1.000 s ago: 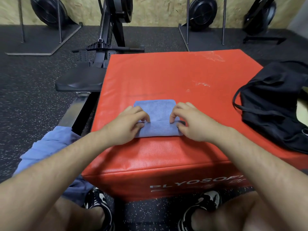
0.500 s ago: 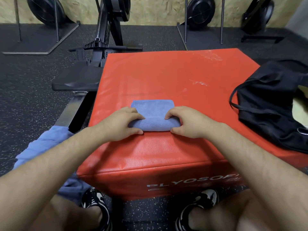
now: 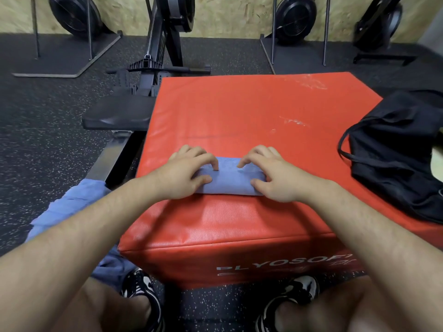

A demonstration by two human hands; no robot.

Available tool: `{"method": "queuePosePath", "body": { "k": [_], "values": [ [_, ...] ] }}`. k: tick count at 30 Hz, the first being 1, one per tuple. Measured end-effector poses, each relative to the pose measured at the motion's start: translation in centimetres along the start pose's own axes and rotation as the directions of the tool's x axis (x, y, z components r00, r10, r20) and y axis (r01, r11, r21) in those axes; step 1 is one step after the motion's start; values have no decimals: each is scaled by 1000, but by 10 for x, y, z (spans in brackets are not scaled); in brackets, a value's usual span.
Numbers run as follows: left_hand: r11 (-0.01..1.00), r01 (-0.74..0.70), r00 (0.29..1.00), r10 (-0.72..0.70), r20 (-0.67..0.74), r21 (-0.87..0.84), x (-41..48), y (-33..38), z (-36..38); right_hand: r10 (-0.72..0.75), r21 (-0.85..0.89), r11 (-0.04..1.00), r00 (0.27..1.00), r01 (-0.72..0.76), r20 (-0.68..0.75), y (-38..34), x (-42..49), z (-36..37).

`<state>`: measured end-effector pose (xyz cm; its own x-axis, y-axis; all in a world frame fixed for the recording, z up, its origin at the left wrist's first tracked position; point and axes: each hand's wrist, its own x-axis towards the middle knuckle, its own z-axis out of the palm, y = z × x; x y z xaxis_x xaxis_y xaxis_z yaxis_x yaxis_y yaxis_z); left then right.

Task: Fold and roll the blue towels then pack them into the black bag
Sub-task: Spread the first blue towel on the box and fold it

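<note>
Towel: blue towel [image 3: 230, 180], part rolled, near the red plyo box's [image 3: 239, 111] front edge.
Fingers: I see left hand [image 3: 184, 173] and right hand [image 3: 275, 174] curled over the roll's ends.
Bag: black bag [image 3: 395, 152] on the box's right side.
Risk: I'd expect uneven pushing to skew or loosen it.

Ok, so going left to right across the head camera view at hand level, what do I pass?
Pile of blue towels on the floor → left hand → rolled blue towel → right hand → black bag. All but the pile sit on the red plyo box.
</note>
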<state>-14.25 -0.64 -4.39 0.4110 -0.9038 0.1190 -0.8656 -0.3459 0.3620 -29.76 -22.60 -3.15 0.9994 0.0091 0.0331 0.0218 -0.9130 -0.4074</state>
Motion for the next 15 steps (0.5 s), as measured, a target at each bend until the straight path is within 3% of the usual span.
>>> {"method": "queuePosePath", "body": {
  "k": [4,8,15],
  "values": [
    [990,-81,996,85,-24,117,6,5,4,-61,-137,989,996,51,-66,-4,5,1],
    [969,-68,997,59,43,239,7,-2,7,-42,-298,954,999,42,7,4,6,3],
    [992,61,990,-75,123,113,17,-2,11,38,-80,996,999,-38,-5,11,11,6]
  ]
}}
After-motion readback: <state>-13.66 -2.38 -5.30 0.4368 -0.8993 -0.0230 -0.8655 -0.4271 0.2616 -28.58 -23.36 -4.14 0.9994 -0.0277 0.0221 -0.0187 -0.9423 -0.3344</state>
